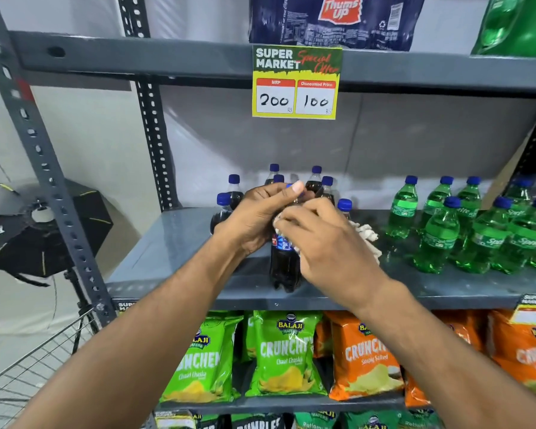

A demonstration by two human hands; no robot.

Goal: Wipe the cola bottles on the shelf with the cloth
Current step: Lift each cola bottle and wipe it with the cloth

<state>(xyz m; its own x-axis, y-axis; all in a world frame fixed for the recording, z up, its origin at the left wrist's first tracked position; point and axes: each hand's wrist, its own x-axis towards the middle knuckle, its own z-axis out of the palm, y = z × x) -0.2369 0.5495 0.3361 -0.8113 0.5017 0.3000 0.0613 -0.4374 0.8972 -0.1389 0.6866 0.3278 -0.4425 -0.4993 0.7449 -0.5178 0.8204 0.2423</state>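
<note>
A dark cola bottle [284,267] with a blue label stands near the front edge of the grey shelf [174,243]. My left hand [257,216] grips its upper part and neck from the left. My right hand [328,243] presses a whitish cloth [367,235] against the bottle's right shoulder; the cloth's loose end trails to the right behind the hand. Several more cola bottles [233,190] with blue caps stand behind my hands, partly hidden.
Green Sprite bottles [440,233] crowd the shelf's right side. A price sign [296,83] hangs from the upper shelf. Chip bags [285,354] fill the shelf below. A softbox light [41,227] and a wire basket [34,366] stand at the left.
</note>
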